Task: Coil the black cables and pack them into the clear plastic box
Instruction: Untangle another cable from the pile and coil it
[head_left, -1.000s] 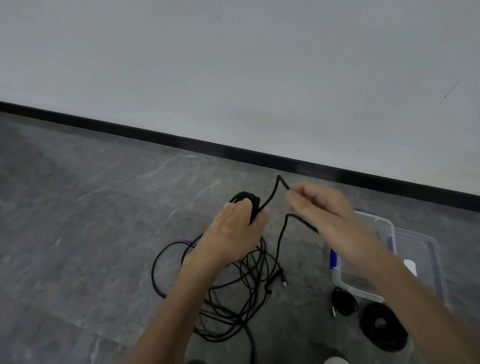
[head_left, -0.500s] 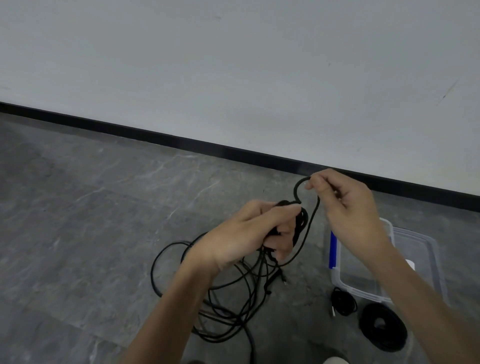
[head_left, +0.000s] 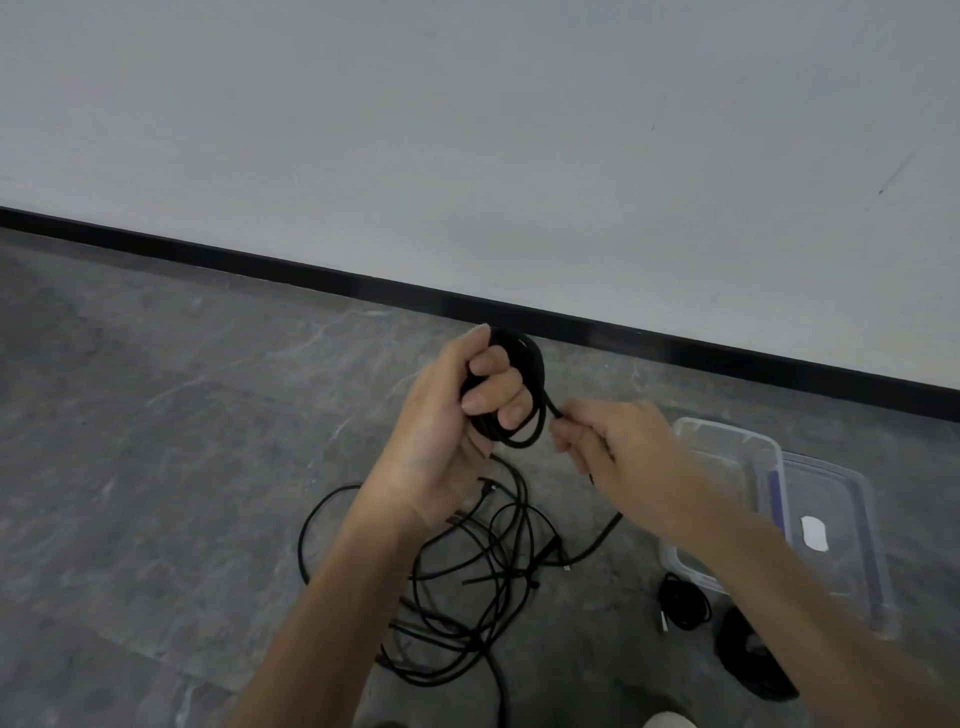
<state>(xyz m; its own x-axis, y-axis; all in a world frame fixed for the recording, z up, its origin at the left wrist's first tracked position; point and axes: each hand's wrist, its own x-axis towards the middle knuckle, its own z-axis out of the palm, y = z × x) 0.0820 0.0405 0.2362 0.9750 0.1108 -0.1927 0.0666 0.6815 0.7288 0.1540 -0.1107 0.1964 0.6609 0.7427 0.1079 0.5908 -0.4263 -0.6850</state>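
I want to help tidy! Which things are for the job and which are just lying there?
For the job: coil in left hand, right hand, tangled cables, small wound coil, big wound coil, clear box.
Lying about: lid, white thing, bottom edge.

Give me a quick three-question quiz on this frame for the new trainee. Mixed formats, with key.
1. True or false: the left hand grips a coil of black cable.
2. Short answer: what does the right hand pinch?
3. Where do the two coiled bundles lie? A) on the floor near the clear plastic box; B) inside the box; C) in the right hand.

Key
1. True.
2. The cable strand that runs from the coil down to the loose tangle on the floor.
3. A.
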